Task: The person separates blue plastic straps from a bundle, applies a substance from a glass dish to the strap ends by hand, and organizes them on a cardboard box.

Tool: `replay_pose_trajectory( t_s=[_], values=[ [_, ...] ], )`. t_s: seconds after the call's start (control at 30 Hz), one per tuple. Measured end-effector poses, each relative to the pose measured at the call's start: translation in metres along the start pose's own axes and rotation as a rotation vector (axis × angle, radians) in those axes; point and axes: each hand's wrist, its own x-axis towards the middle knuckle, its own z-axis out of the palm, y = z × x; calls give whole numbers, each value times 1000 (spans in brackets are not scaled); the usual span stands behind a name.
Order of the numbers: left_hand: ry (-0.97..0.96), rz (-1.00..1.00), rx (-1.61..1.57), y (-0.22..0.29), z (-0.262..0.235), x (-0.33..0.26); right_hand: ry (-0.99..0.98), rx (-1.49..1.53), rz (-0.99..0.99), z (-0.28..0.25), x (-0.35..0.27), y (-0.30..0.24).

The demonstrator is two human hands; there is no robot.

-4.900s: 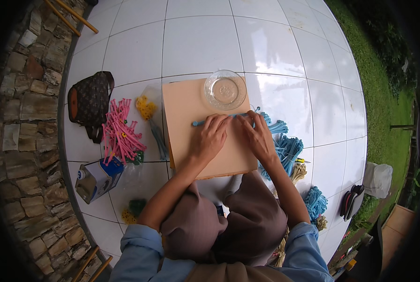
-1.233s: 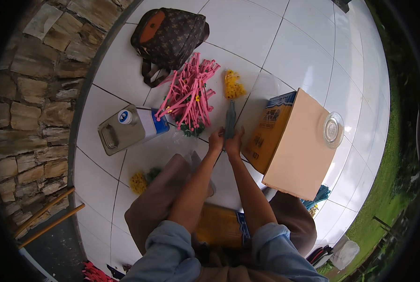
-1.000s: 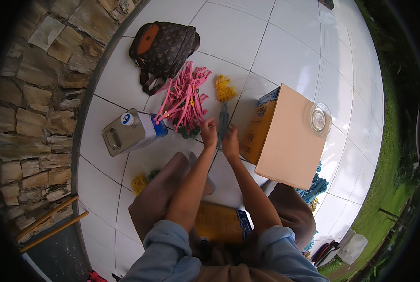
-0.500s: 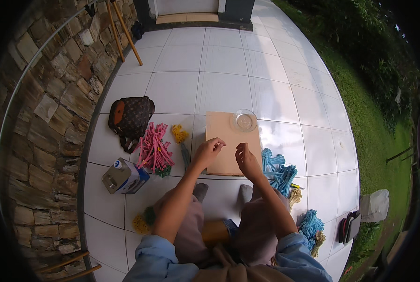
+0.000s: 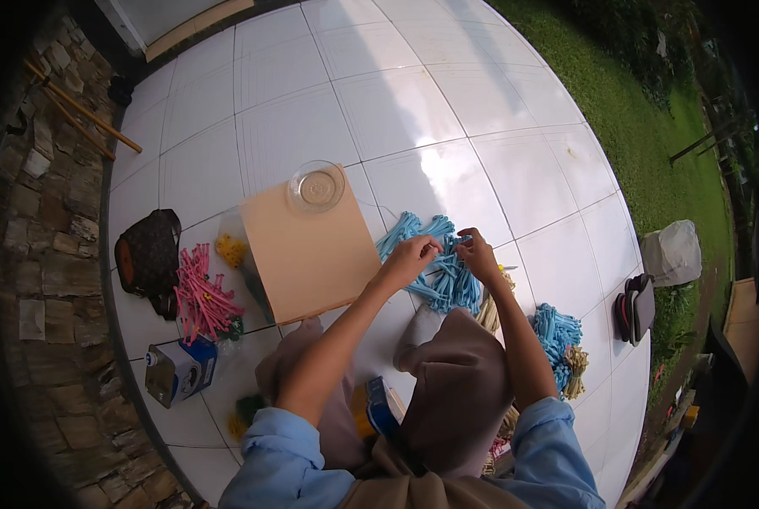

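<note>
The person sits on the white tiled floor (image 5: 447, 110) with both hands down in a heap of light blue sticks (image 5: 434, 263), which lies on the tiles just right of a tan cardboard box (image 5: 311, 250). The left hand (image 5: 409, 259) rests on the middle of the heap, its fingers curled together over a few sticks. The right hand (image 5: 478, 254) is close beside it, fingers pinched on the sticks at the heap's right edge; the two hands nearly touch.

There are two heaps of blue sticks in all: the one under the hands, and a second blue bundle (image 5: 556, 331) farther right, near the person's right elbow, with a small tan bundle (image 5: 576, 363) against it.

One clear round dish (image 5: 316, 186) sits at the box's far corner. Left of the box lie one heap of pink sticks (image 5: 199, 293) and one small yellow clump (image 5: 231, 250). One dark brown bag (image 5: 148, 259) lies by the stone wall (image 5: 31, 280), and one blue-and-white carton (image 5: 180, 371) lies on its side below the pink heap. Two wooden poles (image 5: 78, 106) lean at the far left. One grey sack (image 5: 672, 252) stands at the grass edge, well apart from the hands.
</note>
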Motion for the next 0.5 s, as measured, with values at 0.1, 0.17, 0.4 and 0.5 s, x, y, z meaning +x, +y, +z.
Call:
replay_pose_trajectory(
  t_s=[0.1,0.17,0.4,0.5],
  values=[
    [3,-35,29,-72,50,20,-78,-122,-215,24,16,51],
    [167,-201,158,-118,79,18,-46,-366,-409,39,23,78],
    [10,-253,488,-156,108,15,86,-583,-440,44,41,123],
    [12,-272,516,-154,108,21,62,-573,-354,46,44,116]
  ],
)
